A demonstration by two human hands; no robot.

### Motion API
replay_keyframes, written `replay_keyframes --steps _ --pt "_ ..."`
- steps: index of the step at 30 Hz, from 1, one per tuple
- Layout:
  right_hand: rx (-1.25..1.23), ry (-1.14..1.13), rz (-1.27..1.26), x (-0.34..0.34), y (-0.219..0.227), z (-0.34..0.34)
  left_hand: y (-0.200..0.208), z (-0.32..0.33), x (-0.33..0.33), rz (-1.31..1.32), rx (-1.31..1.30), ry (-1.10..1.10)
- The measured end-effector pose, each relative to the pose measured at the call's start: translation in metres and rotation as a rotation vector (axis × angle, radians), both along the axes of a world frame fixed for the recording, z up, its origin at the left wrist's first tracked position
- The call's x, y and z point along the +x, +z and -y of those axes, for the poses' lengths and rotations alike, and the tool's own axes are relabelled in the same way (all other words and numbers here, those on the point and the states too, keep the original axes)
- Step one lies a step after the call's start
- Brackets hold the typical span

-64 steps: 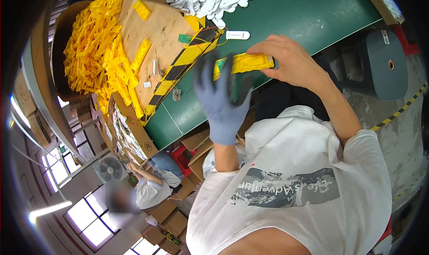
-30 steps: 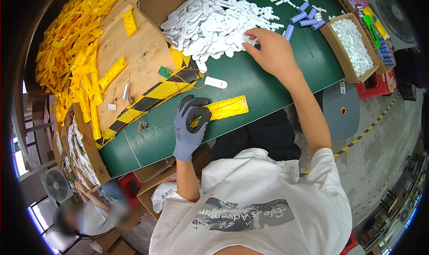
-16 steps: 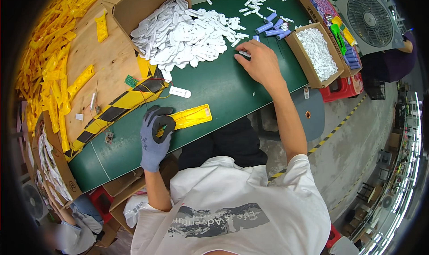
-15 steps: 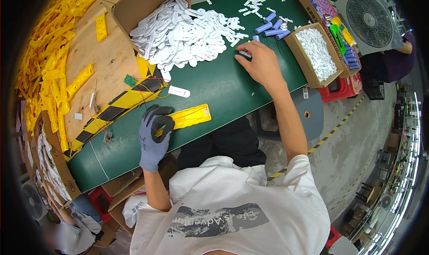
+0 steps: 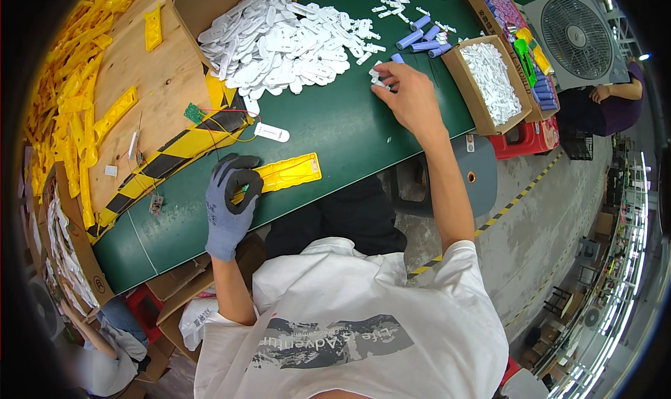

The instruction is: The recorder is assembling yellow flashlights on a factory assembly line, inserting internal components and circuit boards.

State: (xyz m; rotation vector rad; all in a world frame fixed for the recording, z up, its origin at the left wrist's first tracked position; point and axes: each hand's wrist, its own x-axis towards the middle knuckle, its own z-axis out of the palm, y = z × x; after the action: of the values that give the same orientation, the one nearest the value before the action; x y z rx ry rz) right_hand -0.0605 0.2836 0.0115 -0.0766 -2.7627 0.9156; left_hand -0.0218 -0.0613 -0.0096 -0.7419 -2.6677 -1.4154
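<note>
Some white pieces pinched in right hand, now off white pile, left hand still holding yellow casing

Before you, a casing sits in your left hand over the workbench; behind it, a parts pile; right of that, cylinders, then a box.

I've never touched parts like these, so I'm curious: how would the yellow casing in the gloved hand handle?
The yellow casing is probably fairly stiff, given its raised edges. Its open, shallow shape suggests lightness. Long and flattish, it would likely slide, not roll, if pushed.
</note>
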Motion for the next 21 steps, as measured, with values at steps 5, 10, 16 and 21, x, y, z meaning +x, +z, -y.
replay_keyframes --steps 5,10,16,21 --pt "-0.173 0.209 0.042 0.018 0.001 0.016 0.0 0.0 -0.001 0.007 0.009 0.009" --pt "0.04 0.162 -0.074 0.024 0.01 0.013 0.001 0.0 -0.002 0.004 -0.012 0.004" --pt "0.139 -0.089 0.05 0.04 0.009 0.023 0.0 0.001 -0.001 -0.005 -0.016 0.003" --pt "0.12 -0.124 -0.035 0.041 -0.002 0.034 0.001 0.002 -0.001 -0.006 -0.013 -0.002"
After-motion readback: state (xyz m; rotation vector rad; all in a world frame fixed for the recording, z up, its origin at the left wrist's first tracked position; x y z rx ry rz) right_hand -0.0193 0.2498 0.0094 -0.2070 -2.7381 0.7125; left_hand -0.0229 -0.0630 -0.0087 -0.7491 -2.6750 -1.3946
